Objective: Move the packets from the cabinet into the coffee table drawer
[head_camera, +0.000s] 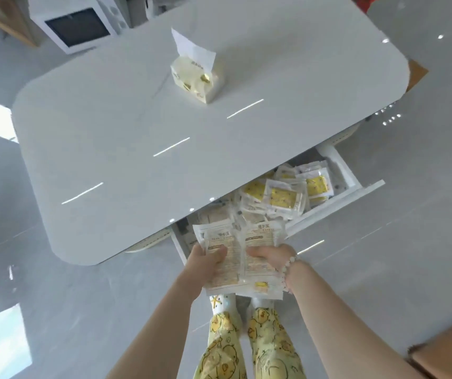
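White packets (pixel 240 239), one bundle, gripped by two hands (left hand (pixel 205 259), right hand (pixel 271 255)) over one heaped drawer (pixel 338 166)

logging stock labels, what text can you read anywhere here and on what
held packets: three-character Chinese heading, last looks like "宝", rest too blurred
held packets, small print: unreadable
tissue pack: dark print, too blurred
packets in the drawer: nothing legible
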`<state>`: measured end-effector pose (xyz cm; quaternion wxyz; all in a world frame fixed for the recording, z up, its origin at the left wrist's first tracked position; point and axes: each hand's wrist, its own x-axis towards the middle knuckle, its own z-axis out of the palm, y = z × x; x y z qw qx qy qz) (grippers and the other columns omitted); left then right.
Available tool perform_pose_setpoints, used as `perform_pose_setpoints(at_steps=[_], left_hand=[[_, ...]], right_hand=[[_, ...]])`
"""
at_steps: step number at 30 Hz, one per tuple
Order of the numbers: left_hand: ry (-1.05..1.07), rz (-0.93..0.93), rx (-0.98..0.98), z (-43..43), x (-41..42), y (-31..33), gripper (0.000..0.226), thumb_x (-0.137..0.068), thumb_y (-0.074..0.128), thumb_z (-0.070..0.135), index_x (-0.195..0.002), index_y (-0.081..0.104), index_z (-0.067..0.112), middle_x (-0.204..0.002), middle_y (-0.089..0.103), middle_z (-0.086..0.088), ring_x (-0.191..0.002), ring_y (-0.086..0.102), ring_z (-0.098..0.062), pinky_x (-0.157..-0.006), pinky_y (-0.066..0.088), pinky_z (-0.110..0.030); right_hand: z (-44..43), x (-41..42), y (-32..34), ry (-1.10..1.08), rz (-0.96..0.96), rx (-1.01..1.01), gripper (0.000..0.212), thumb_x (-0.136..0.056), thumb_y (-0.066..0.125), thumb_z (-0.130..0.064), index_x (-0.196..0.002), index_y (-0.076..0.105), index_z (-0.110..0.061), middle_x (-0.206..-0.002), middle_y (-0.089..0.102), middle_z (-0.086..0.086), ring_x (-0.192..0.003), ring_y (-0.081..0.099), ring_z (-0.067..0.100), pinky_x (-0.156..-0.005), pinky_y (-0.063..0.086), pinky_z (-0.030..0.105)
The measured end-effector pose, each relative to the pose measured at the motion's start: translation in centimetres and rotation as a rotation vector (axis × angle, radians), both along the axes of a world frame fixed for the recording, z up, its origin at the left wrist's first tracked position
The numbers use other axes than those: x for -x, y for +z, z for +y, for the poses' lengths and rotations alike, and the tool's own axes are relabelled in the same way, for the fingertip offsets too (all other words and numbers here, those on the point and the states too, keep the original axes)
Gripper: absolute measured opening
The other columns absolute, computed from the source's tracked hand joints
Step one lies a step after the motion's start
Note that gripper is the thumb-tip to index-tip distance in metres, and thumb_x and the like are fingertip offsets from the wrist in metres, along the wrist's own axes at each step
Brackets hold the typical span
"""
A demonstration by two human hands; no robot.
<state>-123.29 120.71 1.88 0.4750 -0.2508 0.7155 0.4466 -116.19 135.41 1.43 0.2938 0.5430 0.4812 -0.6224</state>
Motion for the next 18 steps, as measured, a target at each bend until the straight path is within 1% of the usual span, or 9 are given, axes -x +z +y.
perform_pose_setpoints(at_steps=[3,6,8,11,13,15,16,17,18], left_hand=[[0.095,-0.001,0.054,-1.4,1.2,-5.8,0.015,-0.090,0.063,0.016,-0.094,0.048,0.018,-0.089,0.062,-0.003,-0.078,0.063,-0.019,-0.070,0.055,-0.034],[0.192,-0.019,0.075,-2.9,2.6,-12.0,0.025,-0.089,0.065,0.018,-0.108,0.049,0.013,-0.100,0.064,-0.008,-0.089,0.066,-0.026,-0.083,0.055,-0.044],[0.260,-0.040,0.071,-2.9,3.7,-16.1,0.030,-0.088,0.066,0.018,-0.112,0.048,0.012,-0.102,0.064,-0.011,-0.088,0.066,-0.027,-0.082,0.055,-0.044],[0.285,-0.056,0.029,-1.8,5.0,-21.3,0.042,-0.087,0.067,0.019,-0.123,0.047,0.011,-0.110,0.064,-0.012,-0.094,0.066,-0.027,-0.088,0.053,-0.045],[0.222,-0.002,0.013,-0.8,5.7,-24.1,0.048,-0.089,0.065,0.020,-0.131,0.043,0.010,-0.118,0.061,-0.006,-0.102,0.061,-0.021,-0.094,0.048,-0.037],[0.193,0.041,-0.003,0.1,6.4,-25.7,0.061,-0.091,0.063,0.023,-0.142,0.032,0.012,-0.125,0.054,0.000,-0.106,0.054,-0.018,-0.091,0.039,-0.029],[0.190,0.053,-0.006,0.3,6.7,-26.4,0.068,-0.091,0.063,0.025,-0.146,0.026,0.013,-0.132,0.052,-0.003,-0.111,0.053,-0.020,-0.091,0.038,-0.029],[0.183,0.068,0.004,0.4,6.9,-26.8,0.074,-0.090,0.063,0.027,-0.149,0.020,0.014,-0.139,0.047,-0.005,-0.119,0.050,-0.023,-0.094,0.037,-0.030],[0.174,0.082,0.020,0.4,7.0,-27.3,0.079,-0.090,0.063,0.029,-0.151,0.016,0.015,-0.145,0.041,-0.005,-0.128,0.045,-0.025,-0.100,0.036,-0.032]], right_hand=[[-1.5,2.6,-6.4,0.038,-0.068,0.005,0.084,-0.074,0.078,-0.031,-0.140,0.037,0.000,-0.140,0.047,0.016,-0.124,0.048,0.031,-0.101,0.041,0.036],[-2.5,5.6,-12.3,0.145,-0.060,0.040,0.076,-0.079,0.074,-0.035,-0.140,0.042,-0.003,-0.143,0.045,0.011,-0.126,0.047,0.027,-0.097,0.040,0.031],[-2.3,7.3,-16.2,0.203,-0.058,0.013,0.070,-0.079,0.072,-0.035,-0.136,0.046,-0.003,-0.139,0.049,0.010,-0.122,0.050,0.026,-0.092,0.041,0.030],[-1.6,9.3,-20.9,0.302,-0.049,-0.038,0.051,-0.081,0.068,-0.030,-0.123,0.056,-0.003,-0.115,0.060,0.008,-0.099,0.059,0.023,-0.071,0.046,0.025],[-0.9,10.2,-22.8,0.368,-0.023,-0.082,0.029,-0.085,0.062,-0.025,-0.107,0.060,-0.006,-0.090,0.059,0.003,-0.076,0.056,0.013,-0.056,0.041,0.020],[-0.3,10.7,-24.1,0.425,-0.007,-0.122,0.021,-0.091,0.056,-0.023,-0.107,0.058,-0.010,-0.089,0.058,0.003,-0.075,0.056,0.012,-0.059,0.045,0.020],[0.0,10.9,-24.5,0.460,-0.004,-0.136,0.026,-0.093,0.055,-0.023,-0.115,0.057,-0.009,-0.096,0.059,0.006,-0.081,0.058,0.013,-0.065,0.047,0.020],[0.1,11.0,-24.7,0.489,0.001,-0.157,0.027,-0.093,0.056,-0.024,-0.116,0.056,-0.008,-0.098,0.057,0.006,-0.084,0.058,0.014,-0.067,0.047,0.019],[0.3,11.1,-24.9,0.510,0.010,-0.186,0.022,-0.092,0.059,-0.024,-0.108,0.057,-0.008,-0.096,0.055,0.004,-0.082,0.058,0.014,-0.065,0.046,0.016]])
